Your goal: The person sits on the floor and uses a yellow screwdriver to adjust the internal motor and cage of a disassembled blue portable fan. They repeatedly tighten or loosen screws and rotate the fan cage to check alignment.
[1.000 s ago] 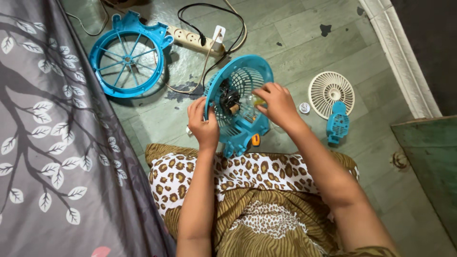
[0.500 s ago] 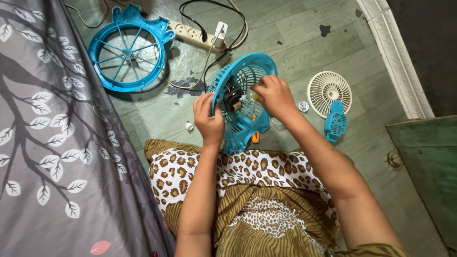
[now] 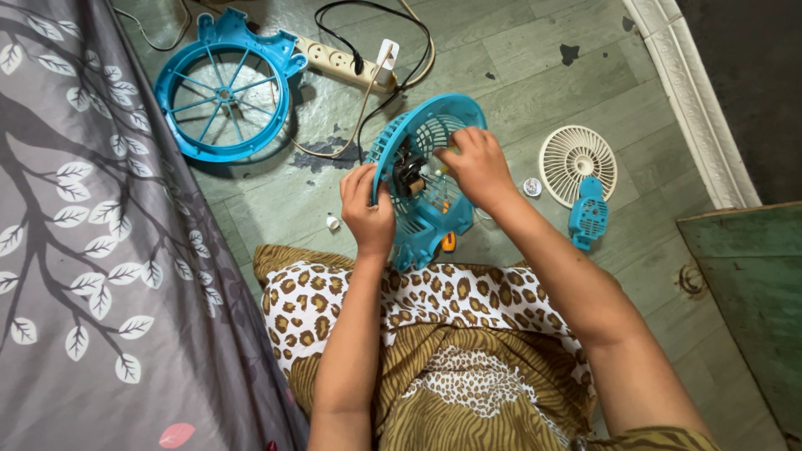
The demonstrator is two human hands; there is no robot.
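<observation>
One blue fan housing [image 3: 422,179] sits tilted at frame centre, its grille ribs and dark motor exposed. My left hand [image 3: 368,209] grips its rim, fingers curled; my right hand [image 3: 476,163] pinches inside. Upper left lies a blue fan frame [image 3: 221,83].

Right hand [image 3: 474,167] covers the centre of the blue fan housing [image 3: 430,188]; fingertips hidden inside. Orange tool [image 3: 449,242] mostly hidden beneath the housing. Small white part [image 3: 333,222] on the floor too small to identify. Green cabinet [image 3: 752,292] cut by right edge.
</observation>
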